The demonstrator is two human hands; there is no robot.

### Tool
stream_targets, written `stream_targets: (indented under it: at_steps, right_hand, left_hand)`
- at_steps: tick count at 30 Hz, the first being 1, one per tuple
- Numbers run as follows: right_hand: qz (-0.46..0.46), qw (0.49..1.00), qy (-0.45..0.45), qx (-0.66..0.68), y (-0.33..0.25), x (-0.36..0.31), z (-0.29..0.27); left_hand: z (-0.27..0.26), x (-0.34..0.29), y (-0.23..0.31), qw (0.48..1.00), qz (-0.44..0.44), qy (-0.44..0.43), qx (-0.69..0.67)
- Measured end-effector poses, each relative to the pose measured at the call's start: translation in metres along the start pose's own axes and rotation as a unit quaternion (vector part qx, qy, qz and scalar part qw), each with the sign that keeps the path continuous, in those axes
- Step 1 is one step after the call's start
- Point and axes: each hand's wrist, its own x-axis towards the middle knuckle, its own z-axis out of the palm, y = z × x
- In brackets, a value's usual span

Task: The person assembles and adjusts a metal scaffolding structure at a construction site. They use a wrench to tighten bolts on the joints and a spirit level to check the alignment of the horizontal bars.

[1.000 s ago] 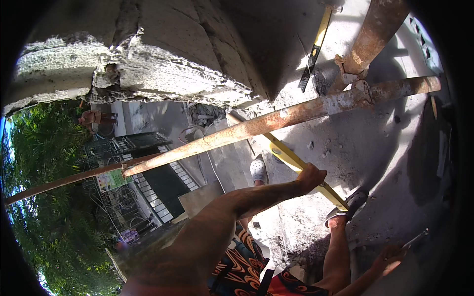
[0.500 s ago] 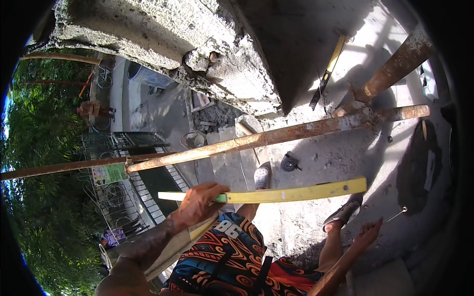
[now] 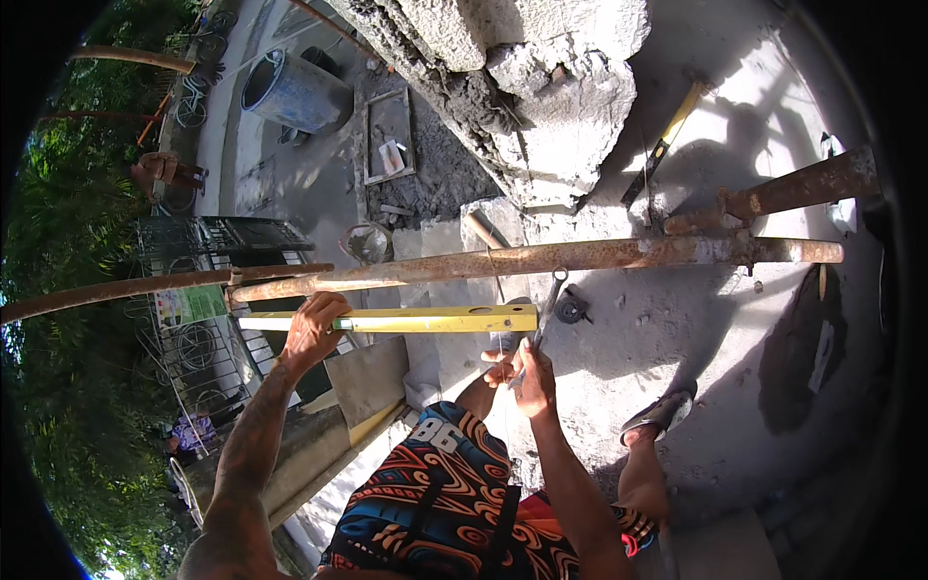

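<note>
My left hand (image 3: 314, 329) is closed around a yellow spirit level (image 3: 435, 320), near its left end. The level lies across in front of me, just on my side of a rusty metal pipe (image 3: 464, 270). My right hand (image 3: 535, 382) grips a metal wrench (image 3: 549, 314), whose ring end points up toward the pipe, beside the level's right end. A thin string hangs from the pipe and passes behind the level close to my right fingers. Whether those fingers touch the string I cannot tell.
A rough concrete column (image 3: 561, 126) stands beyond the pipe. Right of it, a long yellow-and-black tool (image 3: 667, 140) lies on the floor. A dark round object (image 3: 572, 307) sits below the pipe. Farther left are a blue drum (image 3: 300, 92), a wooden frame (image 3: 389, 135) and a bucket (image 3: 367, 244).
The level has moved left and farther away, closer to the pipe, with my left hand still on it. My right hand has swung in from the far right with the wrench.
</note>
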Motion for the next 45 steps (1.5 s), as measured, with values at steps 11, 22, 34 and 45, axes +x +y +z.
stream_targets:
  at_steps: [11,22,34,45]
  right_hand:
    - [-0.413,0.863,0.231,-0.176,-0.155,-0.071,-0.026]
    - [-0.389,0.886,0.234,-0.097,-0.206,-0.052,-0.061]
    - [-0.387,0.824,0.289,-0.297,-0.219,-0.049,-0.07]
    - [-0.359,0.771,0.309,-0.426,-0.22,-0.019,-0.065]
  left_hand:
    - [0.084,0.121,0.04,0.99,0.066,-0.007,-0.121]
    - [0.062,0.104,0.036,0.987,0.018,-0.029,-0.156]
    - [0.089,0.127,0.047,0.988,-0.024,0.009,-0.155]
    - [0.088,0.129,0.045,0.989,-0.051,-0.001,-0.142]
